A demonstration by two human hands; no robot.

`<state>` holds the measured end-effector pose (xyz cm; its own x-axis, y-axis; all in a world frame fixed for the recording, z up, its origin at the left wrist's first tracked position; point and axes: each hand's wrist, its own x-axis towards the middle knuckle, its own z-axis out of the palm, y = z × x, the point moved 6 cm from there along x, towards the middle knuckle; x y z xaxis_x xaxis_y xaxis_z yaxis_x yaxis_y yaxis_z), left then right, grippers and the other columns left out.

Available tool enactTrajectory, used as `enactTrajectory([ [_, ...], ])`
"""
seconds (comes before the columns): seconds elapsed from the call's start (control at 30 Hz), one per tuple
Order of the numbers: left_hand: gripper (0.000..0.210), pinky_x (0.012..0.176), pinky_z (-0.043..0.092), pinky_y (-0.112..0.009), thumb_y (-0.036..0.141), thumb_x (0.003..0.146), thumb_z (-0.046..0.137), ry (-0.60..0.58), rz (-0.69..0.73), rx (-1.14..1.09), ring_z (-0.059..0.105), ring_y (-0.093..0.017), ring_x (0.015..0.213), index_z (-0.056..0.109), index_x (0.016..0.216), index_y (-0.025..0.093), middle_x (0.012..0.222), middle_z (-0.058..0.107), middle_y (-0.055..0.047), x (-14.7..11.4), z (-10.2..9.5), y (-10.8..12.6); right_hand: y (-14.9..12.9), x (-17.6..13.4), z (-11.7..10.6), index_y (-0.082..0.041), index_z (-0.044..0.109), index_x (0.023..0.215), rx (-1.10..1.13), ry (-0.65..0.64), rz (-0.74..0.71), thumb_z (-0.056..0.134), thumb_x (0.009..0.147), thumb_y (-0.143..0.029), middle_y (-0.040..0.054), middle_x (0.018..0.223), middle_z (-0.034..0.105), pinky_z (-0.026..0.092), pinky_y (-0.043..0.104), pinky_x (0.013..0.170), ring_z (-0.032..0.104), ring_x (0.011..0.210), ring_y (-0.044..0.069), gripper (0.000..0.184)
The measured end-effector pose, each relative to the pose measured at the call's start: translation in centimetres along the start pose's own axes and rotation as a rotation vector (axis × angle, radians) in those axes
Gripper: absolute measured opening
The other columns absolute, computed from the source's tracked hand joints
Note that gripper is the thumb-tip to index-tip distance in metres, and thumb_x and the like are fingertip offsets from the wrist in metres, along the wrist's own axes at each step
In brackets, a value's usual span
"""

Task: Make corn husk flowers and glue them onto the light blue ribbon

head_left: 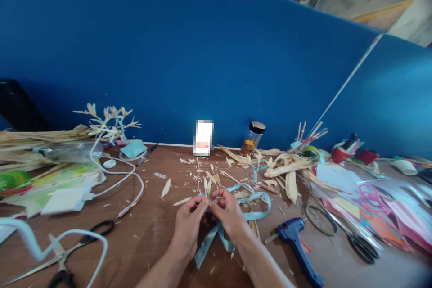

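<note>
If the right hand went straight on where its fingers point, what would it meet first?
Most likely the left hand, close beside the right hand at the base of the pale husk piece; exact depth is unclear.

head view | from wearer's head | facing forward, down | across brown tabletop (151,220) to blue partition (202,54) | left hand (191,216), right hand (228,212) near

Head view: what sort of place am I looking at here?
Probably a craft workbench, perhaps in a small workshop: a blue hot glue gun and open black-handled scissors lie on the brown wooden-looking tabletop, along with dried, husk-like strips.
</note>
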<state>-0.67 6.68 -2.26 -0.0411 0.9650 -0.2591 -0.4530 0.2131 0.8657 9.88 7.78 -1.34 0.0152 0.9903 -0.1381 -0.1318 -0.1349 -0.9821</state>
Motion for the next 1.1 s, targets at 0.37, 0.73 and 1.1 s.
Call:
enactTrajectory([
  [0.37,0.026,0.048,0.037,-0.016,0.034,0.057,0.071,0.020,-0.058,-0.001,0.050,-0.008,0.052,0.068,0.074,0.014,0.061,0.063,-0.001,0.27,-0.25,-0.39,-0.26,0.10,-0.07,-0.017,0.060,0.089,-0.099,-0.020,-0.177,0.062,0.070,-0.029,-0.0028,0.062,0.055,0.035,0.019,0.047,0.047,0.053,0.010,0.023],
  [0.73,0.028,0.048,0.038,-0.017,0.031,0.055,0.073,0.050,-0.052,-0.021,0.052,-0.008,0.052,0.068,0.076,0.013,0.064,0.064,-0.002,0.33,-0.54,-0.32,-0.34,-0.18,-0.20,-0.018,0.048,0.094,-0.073,0.004,-0.135,0.065,0.068,-0.027,-0.0059,0.057,0.053,0.033,0.018,0.046,0.045,0.049,0.008,0.032],
  [1.1,0.020,0.047,0.036,-0.015,0.029,0.057,0.072,0.016,-0.093,-0.065,0.049,-0.006,0.051,0.066,0.069,0.014,0.059,0.061,0.001,-0.01,-0.09,-0.14,-0.23,-0.24,-0.06,-0.020,0.041,0.098,-0.069,-0.007,-0.119,0.064,0.069,-0.026,-0.0076,0.057,0.051,0.032,0.019,0.048,0.044,0.049,0.008,0.037],
])
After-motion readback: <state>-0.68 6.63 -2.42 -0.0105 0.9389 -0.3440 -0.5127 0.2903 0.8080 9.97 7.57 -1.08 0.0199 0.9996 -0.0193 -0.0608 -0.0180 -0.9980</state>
